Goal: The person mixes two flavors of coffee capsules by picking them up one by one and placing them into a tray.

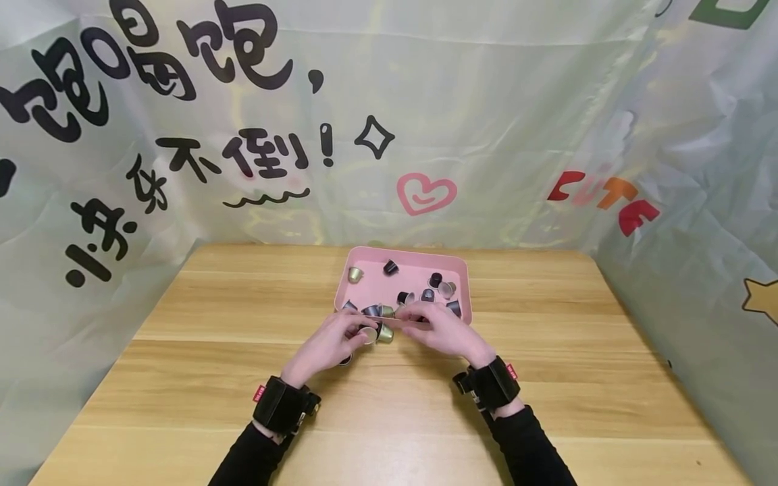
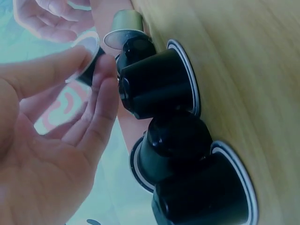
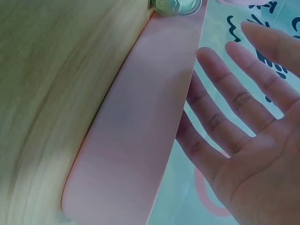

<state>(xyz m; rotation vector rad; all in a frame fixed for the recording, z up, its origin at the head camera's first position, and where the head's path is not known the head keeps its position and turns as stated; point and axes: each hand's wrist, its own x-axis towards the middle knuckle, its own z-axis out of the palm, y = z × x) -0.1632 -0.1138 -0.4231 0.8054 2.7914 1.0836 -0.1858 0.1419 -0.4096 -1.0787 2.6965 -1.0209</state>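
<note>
A pink tray (image 1: 463,283) on the wooden table (image 1: 547,378) holds several small coffee capsules, dark and gold. My left hand (image 1: 358,331) (image 2: 96,58) is at the tray's front edge and pinches a dark capsule (image 2: 90,74) with a pale foil lid between thumb and fingertip. On the table right beside it are three black capsules (image 2: 159,84) and a gold capsule (image 1: 384,333) (image 2: 126,19). My right hand (image 1: 419,316) (image 3: 225,84) hovers over the tray's front wall (image 3: 140,122), its fingers straight and spread, holding nothing.
Printed plastic sheeting (image 1: 389,135) hangs behind the table and along both sides. Bare wood lies to the left and right of the tray and in front of my wrists. One more dark capsule (image 1: 346,360) sits under my left hand.
</note>
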